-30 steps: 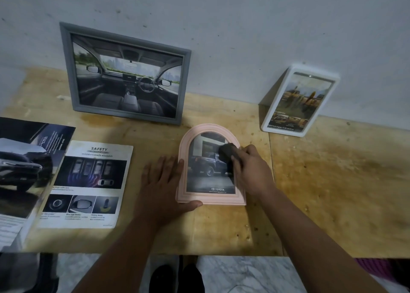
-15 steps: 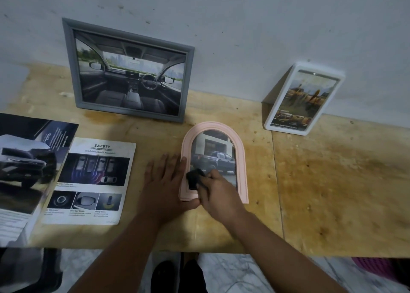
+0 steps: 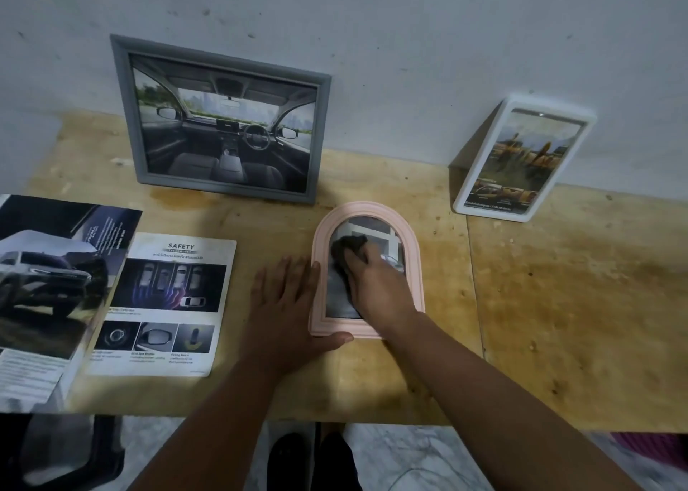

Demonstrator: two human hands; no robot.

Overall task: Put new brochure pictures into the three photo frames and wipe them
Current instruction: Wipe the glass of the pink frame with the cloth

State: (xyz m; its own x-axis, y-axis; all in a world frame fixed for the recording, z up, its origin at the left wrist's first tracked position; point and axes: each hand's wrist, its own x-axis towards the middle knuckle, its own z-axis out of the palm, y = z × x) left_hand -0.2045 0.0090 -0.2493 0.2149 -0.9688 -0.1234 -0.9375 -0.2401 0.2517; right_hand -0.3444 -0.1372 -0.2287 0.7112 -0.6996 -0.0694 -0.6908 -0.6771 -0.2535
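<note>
A pink arched photo frame lies flat on the wooden table, with a car picture under its glass. My right hand presses a dark cloth onto the glass, fingers curled over it. My left hand lies flat on the table against the frame's left edge, its thumb along the bottom edge. A grey frame with a car-interior picture leans on the wall at the back. A white frame with a yellowish picture leans at the back right.
A loose "SAFETY" brochure page lies left of my left hand. An open brochure with a car photo overhangs the table's left end. The table's front edge runs just below my forearms, with marble floor beneath.
My right hand has carried the cloth from the lower left of the glass up to its upper middle. Before that it swept down from the right side. The left hand has stayed put.
</note>
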